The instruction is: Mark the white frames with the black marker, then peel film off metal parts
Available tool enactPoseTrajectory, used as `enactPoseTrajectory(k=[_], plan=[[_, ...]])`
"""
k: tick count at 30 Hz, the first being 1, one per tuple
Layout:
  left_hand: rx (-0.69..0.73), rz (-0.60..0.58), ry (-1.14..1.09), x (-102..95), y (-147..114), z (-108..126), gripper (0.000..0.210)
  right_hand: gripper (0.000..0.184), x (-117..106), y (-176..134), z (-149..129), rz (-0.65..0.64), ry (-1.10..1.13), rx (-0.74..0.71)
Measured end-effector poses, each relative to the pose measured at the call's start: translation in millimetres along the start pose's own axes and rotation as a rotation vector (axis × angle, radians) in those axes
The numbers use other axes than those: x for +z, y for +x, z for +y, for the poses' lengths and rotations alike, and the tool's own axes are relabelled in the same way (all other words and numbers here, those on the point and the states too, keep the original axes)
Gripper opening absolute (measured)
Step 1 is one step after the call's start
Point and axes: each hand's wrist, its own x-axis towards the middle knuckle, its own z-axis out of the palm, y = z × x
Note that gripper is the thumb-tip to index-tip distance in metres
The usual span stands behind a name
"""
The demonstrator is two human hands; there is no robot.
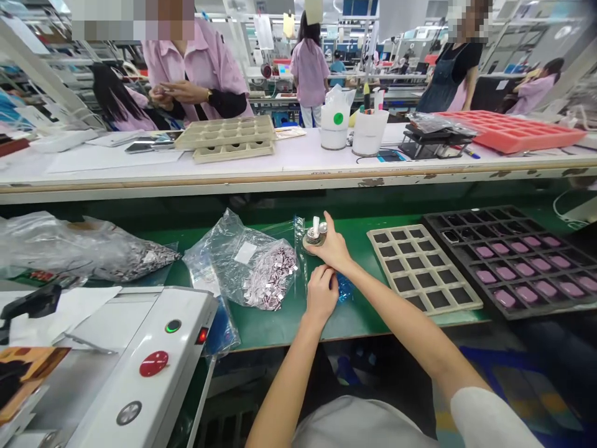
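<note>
At the middle of the green bench, my right hand (334,247) closes around a small round metal-topped container (315,234) with a white piece standing up from its top. My left hand (321,290) is just below it, near the right wrist, with its fingers curled in. Whatever those fingers may hold is hidden. A blue crinkled plastic piece (345,289) shows beneath my right forearm. Left of my hands lies a clear plastic bag (233,252) with many small shiny pinkish parts (271,277) in it.
To the right are a beige compartment tray (422,264) and a black tray (485,292) with several pink pieces. A white machine (153,336) with buttons stands front left, a larger bag of parts (93,249) behind it. A raised shelf (289,171) crosses ahead; people work beyond.
</note>
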Motion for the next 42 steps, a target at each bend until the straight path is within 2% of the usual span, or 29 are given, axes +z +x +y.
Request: enactPoseTrajectory(k=[3, 8, 12, 15, 17, 20, 25, 31, 36, 42], plan=[[0.011, 0.009, -0.016, -1.8, 1, 3, 0.022, 0.120, -35, -7, -18, 0.017, 0.069, -0.099], [0.035, 0.011, 0.031, -2.1, 1, 5, 0.020, 0.112, -124, -2, -65, 0.061, 0.080, -0.326], [0.038, 0.002, 0.083, 0.3, 0, 3, 0.020, 0.103, -185, 42, -90, 0.139, 0.021, -0.479], [0.038, 0.007, 0.102, 1.9, -1, 1, 0.021, 0.090, -210, 91, -97, 0.190, -0.056, -0.506], [0.033, 0.016, 0.104, 2.6, -2, 0, 0.021, 0.091, -216, 122, -97, 0.205, -0.111, -0.491], [0.042, 0.022, 0.106, 3.6, -2, -2, 0.022, 0.092, -212, 160, -95, 0.213, -0.169, -0.462], [0.067, 0.035, 0.143, 6.4, -3, -2, 0.023, 0.090, -191, 196, -94, 0.233, -0.226, -0.393], [0.080, 0.036, 0.175, 8.4, -3, -2, 0.023, 0.089, -170, 209, -88, 0.218, -0.227, -0.373], [0.082, 0.038, 0.199, 9.1, -4, -2, 0.021, 0.088, -166, 203, -81, 0.167, -0.244, -0.329], [0.090, 0.048, 0.193, 9.5, -3, -3, 0.020, 0.107, -169, 207, -73, 0.130, -0.323, -0.361]])
